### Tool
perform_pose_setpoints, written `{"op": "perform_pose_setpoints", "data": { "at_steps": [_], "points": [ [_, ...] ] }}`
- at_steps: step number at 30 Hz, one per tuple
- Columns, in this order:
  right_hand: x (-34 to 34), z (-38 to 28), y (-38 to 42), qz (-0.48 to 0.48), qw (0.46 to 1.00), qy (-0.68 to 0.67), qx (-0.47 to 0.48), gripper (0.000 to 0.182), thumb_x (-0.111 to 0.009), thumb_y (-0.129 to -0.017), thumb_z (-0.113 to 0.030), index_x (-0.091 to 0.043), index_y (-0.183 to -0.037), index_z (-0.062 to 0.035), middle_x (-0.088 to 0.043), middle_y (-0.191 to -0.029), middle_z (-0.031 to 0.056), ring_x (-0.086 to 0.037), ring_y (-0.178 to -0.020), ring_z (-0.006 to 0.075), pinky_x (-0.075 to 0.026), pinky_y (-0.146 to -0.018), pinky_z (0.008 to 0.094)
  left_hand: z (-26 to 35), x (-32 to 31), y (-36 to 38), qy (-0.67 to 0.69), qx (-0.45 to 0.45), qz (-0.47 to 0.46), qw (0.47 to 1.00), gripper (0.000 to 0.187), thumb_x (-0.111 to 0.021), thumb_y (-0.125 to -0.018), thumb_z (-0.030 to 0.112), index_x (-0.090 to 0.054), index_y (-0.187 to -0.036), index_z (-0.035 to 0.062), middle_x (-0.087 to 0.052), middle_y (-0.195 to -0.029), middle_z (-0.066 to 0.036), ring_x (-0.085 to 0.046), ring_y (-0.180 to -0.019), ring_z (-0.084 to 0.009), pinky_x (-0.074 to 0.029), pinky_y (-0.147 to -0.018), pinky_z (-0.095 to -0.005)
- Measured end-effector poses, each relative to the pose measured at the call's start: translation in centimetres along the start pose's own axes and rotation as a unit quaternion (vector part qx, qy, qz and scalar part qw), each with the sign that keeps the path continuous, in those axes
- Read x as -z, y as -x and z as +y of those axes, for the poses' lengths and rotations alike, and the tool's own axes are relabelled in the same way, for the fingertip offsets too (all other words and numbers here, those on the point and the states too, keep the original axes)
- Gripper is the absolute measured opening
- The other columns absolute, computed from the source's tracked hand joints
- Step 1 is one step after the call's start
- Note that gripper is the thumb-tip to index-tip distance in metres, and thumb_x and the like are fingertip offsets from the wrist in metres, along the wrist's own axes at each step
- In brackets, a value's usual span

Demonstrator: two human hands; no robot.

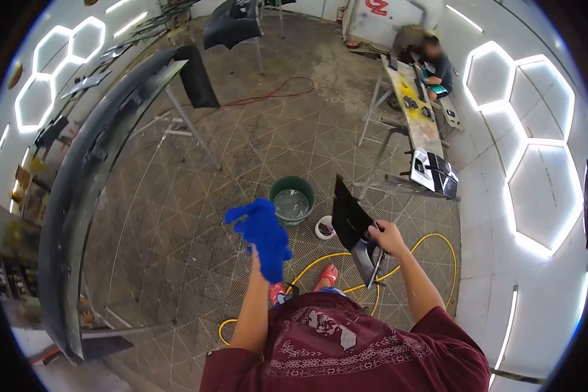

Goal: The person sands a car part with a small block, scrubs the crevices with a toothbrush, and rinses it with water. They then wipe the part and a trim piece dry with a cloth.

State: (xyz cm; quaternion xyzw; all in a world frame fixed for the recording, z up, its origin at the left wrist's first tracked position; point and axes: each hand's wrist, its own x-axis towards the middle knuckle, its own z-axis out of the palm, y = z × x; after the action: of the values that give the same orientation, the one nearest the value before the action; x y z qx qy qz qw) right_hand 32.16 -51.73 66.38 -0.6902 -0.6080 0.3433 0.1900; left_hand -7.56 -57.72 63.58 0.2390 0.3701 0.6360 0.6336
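Observation:
A bright blue cloth [262,232] hangs from my left hand [256,261], draped over the fingers and hiding most of them. My right hand [391,238] is closed on the edge of a glossy black panel [351,212], thumb on the near face. The panel is held tilted in the air, its lower end showing pale reflections. Between my hands, on the floor, stands a green bucket [292,199] with cloudy liquid in it. A small white tub [325,227] with something dark inside sits beside the bucket, close to the panel.
A long black bumper [104,130] on a stand curves along my left. A yellow hose [438,236] loops around my feet; a red hose [268,97] lies farther off. At right, a co-worker [434,68] sits by a paint-stained bench [405,81], near a glossy part [434,173] on a stand.

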Motion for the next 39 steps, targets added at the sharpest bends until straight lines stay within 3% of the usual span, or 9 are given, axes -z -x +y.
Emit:
{"op": "perform_pose_setpoints", "data": {
  "at_steps": [1, 4, 8, 9, 12, 15, 21, 29, 39],
  "points": [
    [-0.6, -3.3, 0.6, -0.015, 0.999, -0.049, -0.011, 0.045, -0.075, -0.09, -0.03, -0.072, -0.124, -0.0009, -0.077, -0.109, 0.0215, -0.075, -0.096, 0.0349, -0.055, -0.086, 0.0416, -1.3, 0.4, 0.3, -0.026, -0.004, 0.006, 1.0, 0.043, -0.046, -0.11, 0.033, -0.055, -0.135, 0.0003, -0.059, -0.133, -0.017, -0.057, -0.122, -0.0355, -0.046, -0.104, -0.0479],
    [-4.2, -10.9, 1.9, 0.017, 0.997, -0.018, 0.079, 0.045, -0.075, -0.089, -0.028, -0.071, -0.126, -0.0015, -0.077, -0.107, 0.0211, -0.075, -0.094, 0.0311, -0.055, -0.086, 0.0397, -5.3, -0.7, -0.5, -0.125, -0.035, 0.013, 0.991, 0.041, -0.047, -0.109, 0.032, -0.055, -0.133, 0.0006, -0.06, -0.13, -0.017, -0.058, -0.12, -0.0352, -0.046, -0.103, -0.0477],
    [-9.3, -21.6, 6.9, -0.019, 0.979, 0.048, 0.199, 0.044, -0.071, -0.088, -0.021, -0.066, -0.127, -0.0026, -0.074, -0.107, 0.0216, -0.071, -0.097, 0.0402, -0.055, -0.088, 0.0443, -6.7, -4.2, -3.0, -0.216, -0.139, 0.054, 0.965, 0.038, -0.048, -0.109, 0.031, -0.056, -0.131, 0.0009, -0.06, -0.128, -0.016, -0.058, -0.117, -0.0348, -0.047, -0.101, -0.0475],
    [-10.5, -22.4, 7.5, 0.013, 0.95, 0.089, 0.297, 0.04, -0.069, -0.087, -0.017, -0.066, -0.125, -0.0048, -0.071, -0.098, 0.0197, -0.068, -0.091, 0.0425, -0.055, -0.083, 0.0476, -6.1, -4.2, -3.7, -0.227, -0.168, 0.072, 0.957, 0.038, -0.048, -0.109, 0.031, -0.056, -0.13, 0.001, -0.06, -0.127, -0.016, -0.058, -0.116, -0.0347, -0.047, -0.1, -0.0474],
    [-9.9, -26.0, 9.7, -0.013, 0.925, 0.166, 0.343, 0.037, -0.068, -0.088, -0.017, -0.068, -0.124, -0.0079, -0.066, -0.087, 0.0164, -0.067, -0.083, 0.0392, -0.053, -0.075, 0.0478, -1.7, -0.8, -7.1, -0.21, -0.213, 0.098, 0.949, 0.036, -0.049, -0.108, 0.03, -0.057, -0.129, 0.0013, -0.061, -0.125, -0.016, -0.059, -0.114, -0.0345, -0.047, -0.098, -0.0472],
    [-8.3, -28.0, 10.7, -0.027, 0.913, 0.161, 0.374, 0.037, -0.072, -0.086, -0.013, -0.069, -0.122, -0.0057, -0.063, -0.081, 0.015, -0.065, -0.076, 0.0365, -0.052, -0.07, 0.0444, 2.5, 2.1, -9.4, -0.197, -0.222, 0.104, 0.949, 0.034, -0.049, -0.108, 0.029, -0.057, -0.127, 0.0015, -0.061, -0.122, -0.015, -0.059, -0.112, -0.0342, -0.048, -0.097, -0.047],
    [-7.2, -31.0, 8.3, -0.029, 0.863, 0.197, 0.464, 0.039, -0.074, -0.085, -0.012, -0.068, -0.123, -0.0072, -0.06, -0.078, 0.0117, -0.063, -0.073, 0.0333, -0.051, -0.065, 0.0443, 1.9, -2.9, -6.0, -0.274, -0.338, 0.194, 0.879, 0.03, -0.051, -0.107, 0.027, -0.059, -0.123, 0.0021, -0.062, -0.118, -0.014, -0.06, -0.108, -0.0336, -0.049, -0.094, -0.0465],
    [-1.4, -31.5, 9.5, -0.072, 0.795, 0.224, 0.559, 0.04, -0.08, -0.08, -0.011, -0.071, -0.119, -0.0097, -0.053, -0.073, 0.0072, -0.058, -0.066, 0.0277, -0.047, -0.057, 0.0413, 14.9, 6.7, -10.1, -0.226, -0.385, 0.23, 0.865, 0.026, -0.053, -0.106, 0.024, -0.06, -0.118, 0.0028, -0.063, -0.112, -0.013, -0.061, -0.102, -0.0329, -0.05, -0.09, -0.046],
    [2.0, -30.3, 6.6, -0.126, 0.799, 0.152, 0.568, 0.035, -0.08, -0.08, -0.011, -0.074, -0.114, -0.0068, -0.054, -0.07, 0.0082, -0.055, -0.061, 0.0279, -0.043, -0.056, 0.04, 18.5, 7.0, -8.9, -0.214, -0.435, 0.286, 0.826, 0.02, -0.055, -0.105, 0.021, -0.062, -0.112, 0.0036, -0.064, -0.105, -0.012, -0.063, -0.095, -0.032, -0.052, -0.085, -0.0452]
  ]
}}
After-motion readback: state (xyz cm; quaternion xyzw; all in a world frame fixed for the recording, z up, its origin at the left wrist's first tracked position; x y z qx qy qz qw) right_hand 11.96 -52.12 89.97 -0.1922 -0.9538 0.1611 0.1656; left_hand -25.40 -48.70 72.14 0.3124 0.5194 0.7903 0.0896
